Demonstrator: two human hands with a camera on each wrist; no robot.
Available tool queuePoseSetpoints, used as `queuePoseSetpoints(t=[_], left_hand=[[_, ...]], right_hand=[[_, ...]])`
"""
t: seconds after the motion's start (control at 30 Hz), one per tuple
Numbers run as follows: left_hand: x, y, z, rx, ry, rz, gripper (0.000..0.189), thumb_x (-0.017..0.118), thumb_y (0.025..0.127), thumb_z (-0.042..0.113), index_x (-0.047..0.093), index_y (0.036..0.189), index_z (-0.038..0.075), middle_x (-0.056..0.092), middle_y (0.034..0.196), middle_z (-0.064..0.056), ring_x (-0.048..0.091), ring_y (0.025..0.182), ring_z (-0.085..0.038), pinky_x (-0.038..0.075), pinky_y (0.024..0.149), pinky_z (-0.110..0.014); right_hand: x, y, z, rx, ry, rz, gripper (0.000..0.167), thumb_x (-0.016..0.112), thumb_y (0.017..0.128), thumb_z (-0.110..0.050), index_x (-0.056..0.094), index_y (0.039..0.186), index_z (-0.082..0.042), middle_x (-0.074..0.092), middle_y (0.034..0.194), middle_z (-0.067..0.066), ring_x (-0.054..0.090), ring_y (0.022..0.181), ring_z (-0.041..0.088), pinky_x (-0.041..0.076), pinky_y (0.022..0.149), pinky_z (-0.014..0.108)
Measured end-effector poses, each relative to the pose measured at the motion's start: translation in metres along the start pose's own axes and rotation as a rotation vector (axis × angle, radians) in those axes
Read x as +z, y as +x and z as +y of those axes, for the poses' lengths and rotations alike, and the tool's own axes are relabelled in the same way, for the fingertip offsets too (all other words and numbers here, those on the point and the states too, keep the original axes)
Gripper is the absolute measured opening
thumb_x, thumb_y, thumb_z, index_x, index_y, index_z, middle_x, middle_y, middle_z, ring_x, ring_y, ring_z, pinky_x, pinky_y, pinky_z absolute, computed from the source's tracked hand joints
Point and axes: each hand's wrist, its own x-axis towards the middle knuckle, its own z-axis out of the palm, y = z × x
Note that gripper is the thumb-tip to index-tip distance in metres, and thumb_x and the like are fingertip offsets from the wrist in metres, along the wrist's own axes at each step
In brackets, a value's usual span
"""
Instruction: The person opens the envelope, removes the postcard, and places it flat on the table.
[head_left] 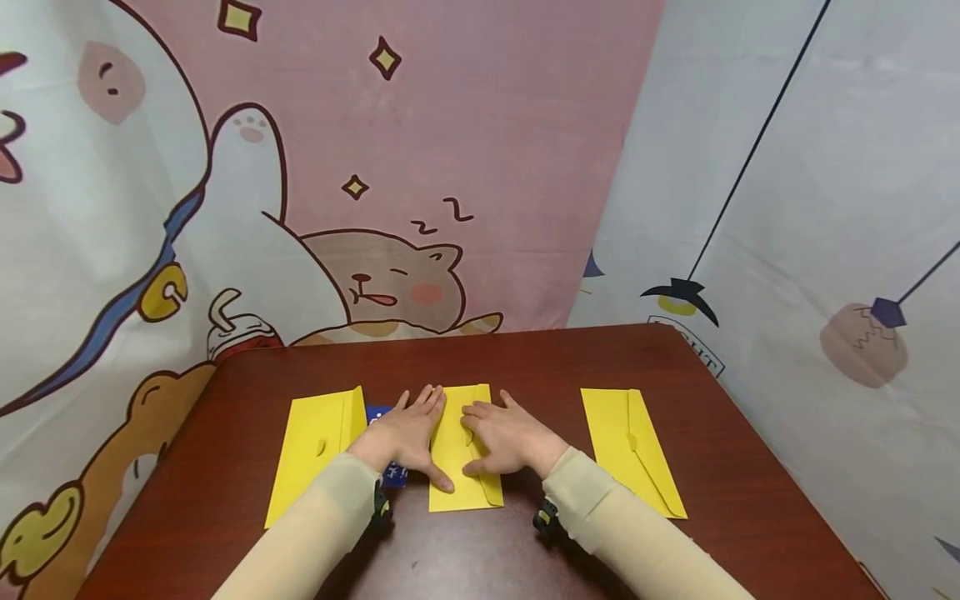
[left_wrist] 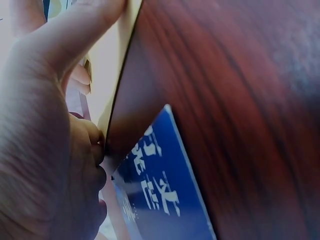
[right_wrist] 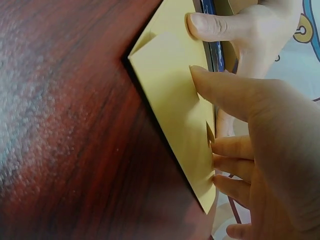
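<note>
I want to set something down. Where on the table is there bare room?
The table is bare along its far edge, and between the right envelope and the right edge. A smaller patch lies on the near side of the middle envelope, between the sleeves. Left of centre is crowded: the left envelope, blue card and left hand lie close together.

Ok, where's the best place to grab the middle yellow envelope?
Probably midway along its right long edge, coming from the right with the right hand. The envelope lies flat, and its flap folds over along that edge, so pinching there should hold the flap down too. The left hand and the blue card crowd the other side.
</note>
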Motion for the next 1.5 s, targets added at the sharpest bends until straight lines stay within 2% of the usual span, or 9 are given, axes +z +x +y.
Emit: queuePoseSetpoints(t=[0.77, 1.5], left_hand=[[-0.001, 0.001, 0.0, -0.01, 0.0, -0.017, 0.156, 0.073, 0.057, 0.095, 0.014, 0.169, 0.003, 0.006, 0.177, -0.013, 0.003, 0.162, -0.031, 0.005, 0.127, -0.056], [-0.001, 0.002, 0.001, -0.016, -0.025, -0.025, 0.156, 0.075, 0.056, 0.093, 0.014, 0.169, 0.004, 0.007, 0.176, -0.013, 0.003, 0.162, -0.03, 0.005, 0.127, -0.056]], right_hand=[[-0.003, -0.005, 0.003, 0.041, -0.017, -0.015, 0.08, 0.068, 0.093, -0.064, 0.054, 0.156, -0.016, 0.046, 0.164, 0.0, 0.039, 0.152, 0.024, 0.014, 0.124, 0.065], [-0.009, -0.022, 0.013, 0.023, 0.007, 0.064, 0.082, 0.067, 0.094, -0.063, 0.052, 0.158, -0.014, 0.045, 0.165, 0.003, 0.04, 0.151, 0.026, 0.016, 0.122, 0.068]])
